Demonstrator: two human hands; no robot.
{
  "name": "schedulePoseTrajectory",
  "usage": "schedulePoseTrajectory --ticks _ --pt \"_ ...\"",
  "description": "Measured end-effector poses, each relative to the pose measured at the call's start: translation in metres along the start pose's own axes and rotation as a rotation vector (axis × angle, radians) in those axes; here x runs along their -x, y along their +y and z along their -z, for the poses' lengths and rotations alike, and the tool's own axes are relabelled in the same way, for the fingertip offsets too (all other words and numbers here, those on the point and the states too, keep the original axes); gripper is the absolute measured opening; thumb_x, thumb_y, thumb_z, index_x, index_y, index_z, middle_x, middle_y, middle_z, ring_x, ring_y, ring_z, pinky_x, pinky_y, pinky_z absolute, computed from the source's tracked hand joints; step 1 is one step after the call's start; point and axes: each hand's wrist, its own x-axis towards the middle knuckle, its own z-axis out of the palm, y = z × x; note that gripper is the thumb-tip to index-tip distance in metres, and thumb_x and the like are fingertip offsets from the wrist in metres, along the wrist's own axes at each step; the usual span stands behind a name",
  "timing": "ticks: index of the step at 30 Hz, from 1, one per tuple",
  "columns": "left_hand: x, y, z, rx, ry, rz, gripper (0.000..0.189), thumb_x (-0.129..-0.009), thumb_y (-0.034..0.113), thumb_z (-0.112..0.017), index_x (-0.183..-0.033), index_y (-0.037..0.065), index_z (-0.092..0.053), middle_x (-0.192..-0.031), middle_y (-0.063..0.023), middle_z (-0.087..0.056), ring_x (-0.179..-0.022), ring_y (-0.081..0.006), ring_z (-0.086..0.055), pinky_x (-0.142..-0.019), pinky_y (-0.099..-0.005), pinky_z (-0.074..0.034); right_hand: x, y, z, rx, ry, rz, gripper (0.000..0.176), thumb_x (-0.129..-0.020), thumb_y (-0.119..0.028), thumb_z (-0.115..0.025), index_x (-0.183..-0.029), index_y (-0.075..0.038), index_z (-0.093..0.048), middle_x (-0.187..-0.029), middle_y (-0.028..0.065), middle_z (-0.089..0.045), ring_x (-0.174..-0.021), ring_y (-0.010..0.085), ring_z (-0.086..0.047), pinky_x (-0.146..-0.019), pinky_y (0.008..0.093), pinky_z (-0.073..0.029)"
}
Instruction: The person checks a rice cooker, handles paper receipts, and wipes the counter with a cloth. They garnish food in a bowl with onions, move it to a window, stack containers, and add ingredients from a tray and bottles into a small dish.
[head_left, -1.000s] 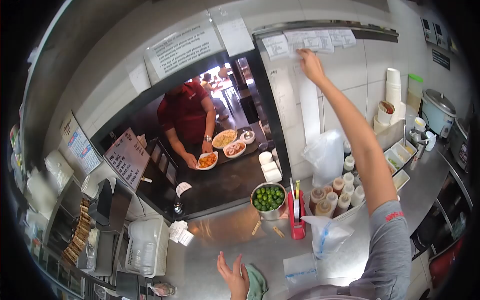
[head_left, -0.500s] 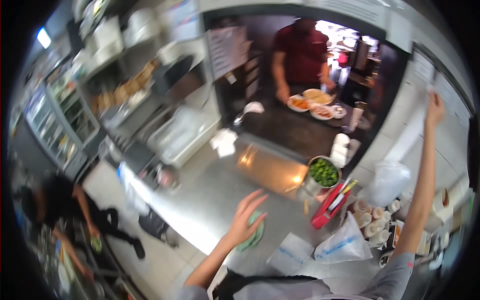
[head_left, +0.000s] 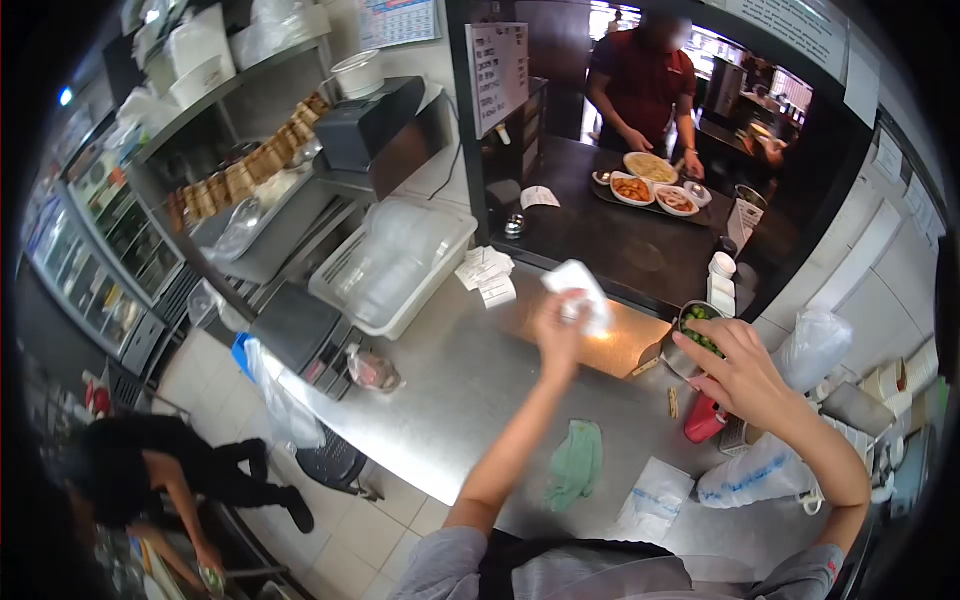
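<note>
My left hand [head_left: 558, 328] is closed on a white paper slip [head_left: 592, 290], raised over the steel counter near the lit, warm-coloured panel; blur hides print on the slip. My right hand [head_left: 738, 368] is open, fingers apart, in front of the metal pot [head_left: 686, 366]. Green vegetable pieces [head_left: 704, 340] fill that pot, partly covered by my fingers. Below my right hand stands a red holder [head_left: 706, 420]. A green cloth [head_left: 575, 465] lies crumpled on the counter between my forearms, with a flat plastic bag [head_left: 655, 494] to its right.
Several receipts [head_left: 488, 274] lie by the white bin [head_left: 440, 262] of clear plastic. Beyond the pass window a person in dark red [head_left: 645, 85] stands at a tray of filled dishes [head_left: 635, 188]. Another person in black [head_left: 180, 465] bends at lower left.
My right hand has come down from the wall at the right to the pot. My left hand has moved from the green cloth up and forward, and now holds the paper slip.
</note>
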Motion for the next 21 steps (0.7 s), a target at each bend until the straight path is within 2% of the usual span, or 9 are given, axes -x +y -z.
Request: schedulePoseTrajectory --ticks 2,3,5,6,8,10,13,19,21 --pt "-0.063 -0.025 0.058 -0.35 0.085 -0.243 0.021 -0.079 -0.004 -0.053 -0.099 0.002 -0.057 -0.099 -0.0079 -0.058 -0.091 -0.0162 -0.054 -0.082 -0.0299 -0.043 -0.005 -0.02 0.02 0.026 -0.049 -0.041 0.059 -0.062 -0.013 -0.07 -0.118 -0.01 -0.052 -0.119 0.0124 -0.046 -0.105 0.0309 -0.046 -0.086 0.0407 -0.037" --pt "-0.094 -0.034 0.082 -0.572 0.117 -0.48 0.027 -0.08 -0.004 -0.05 -0.105 0.005 -0.055 -0.099 -0.0066 -0.057 -0.085 -0.0141 -0.053 -0.071 -0.0256 -0.044 -0.007 -0.026 0.027 0.06 -0.051 -0.065 0.058 -0.062 -0.012 -0.07 -0.117 -0.01 -0.053 -0.119 0.0126 -0.046 -0.105 0.0307 -0.046 -0.086 0.0408 -0.037" --pt "-0.147 -0.053 0.123 -0.612 0.05 -0.322 0.038 -0.081 -0.007 -0.045 -0.109 0.015 -0.058 -0.094 -0.0076 -0.059 -0.078 -0.0138 -0.052 -0.064 -0.0282 -0.043 -0.002 -0.042 0.036 0.128 -0.058 -0.152 0.057 -0.061 -0.012 -0.07 -0.116 -0.011 -0.055 -0.12 0.013 -0.046 -0.105 0.0304 -0.046 -0.085 0.041 -0.038" --pt "-0.173 -0.065 0.139 -0.746 0.008 -0.488 0.037 -0.083 -0.003 -0.04 -0.108 0.013 -0.061 -0.078 -0.0037 -0.057 -0.067 -0.0125 -0.049 -0.058 -0.0264 -0.04 0.0 -0.048 0.042 0.17 -0.047 -0.21 0.054 -0.06 -0.011 -0.069 -0.112 -0.012 -0.058 -0.121 0.0139 -0.046 -0.105 0.0299 -0.047 -0.084 0.0409 -0.038" --pt "-0.212 -0.08 0.163 -0.9 -0.078 -0.178 0.031 -0.086 0.004 -0.042 -0.105 0.013 -0.064 -0.067 -0.0084 -0.054 -0.063 -0.0181 -0.049 -0.06 -0.0336 -0.041 0.005 -0.06 0.064 0.253 -0.018 -0.329 0.053 -0.06 -0.01 -0.069 -0.112 -0.012 -0.058 -0.121 0.0147 -0.047 -0.104 0.0307 -0.048 -0.084 0.0409 -0.039" --pt "-0.242 -0.111 0.185 -0.804 -0.177 -0.384 0.025 -0.082 0.007 -0.054 -0.104 0.007 -0.064 -0.089 -0.0169 -0.064 -0.085 -0.0287 -0.06 -0.078 -0.0367 -0.045 0.017 -0.072 0.089 0.32 0.033 -0.489 0.052 -0.06 -0.009 -0.068 -0.111 -0.011 -0.059 -0.121 0.0157 -0.047 -0.104 0.0319 -0.048 -0.085 0.0412 -0.039" --pt "-0.251 -0.124 0.193 -0.937 -0.117 -0.3 0.039 -0.067 0.001 -0.07 -0.105 0.002 -0.063 -0.1 -0.0173 -0.063 -0.092 -0.0283 -0.059 -0.086 -0.035 -0.043 0.029 -0.097 0.123 0.466 0.153 -0.694 0.048 -0.062 -0.006 -0.066 -0.11 -0.008 -0.06 -0.123 0.0173 -0.045 -0.108 0.0337 -0.047 -0.09 0.0424 -0.039" --pt "-0.256 -0.148 0.199 -0.514 -0.102 0.09 0.037 -0.07 -0.002 -0.069 -0.106 -0.002 -0.061 -0.104 -0.0136 -0.061 -0.09 -0.0203 -0.056 -0.082 -0.0313 -0.044 0.048 -0.132 0.149 0.759 0.161 -0.798 0.041 -0.065 -0.01 -0.063 -0.106 -0.004 -0.062 -0.118 0.0197 -0.05 -0.105 0.0335 -0.05 -0.089 0.0434 -0.038" --pt "-0.259 -0.182 0.224 -0.766 -0.209 -0.041 0.039 -0.069 0.001 -0.069 -0.107 -0.003 -0.06 -0.104 -0.0159 -0.061 -0.093 -0.0232 -0.057 -0.084 -0.0329 -0.044 0.054 -0.137 0.153 0.813 0.099 -0.772 0.04 -0.065 -0.013 -0.062 -0.105 -0.004 -0.063 -0.117 0.0192 -0.051 -0.104 0.0326 -0.05 -0.088 0.0428 -0.039"
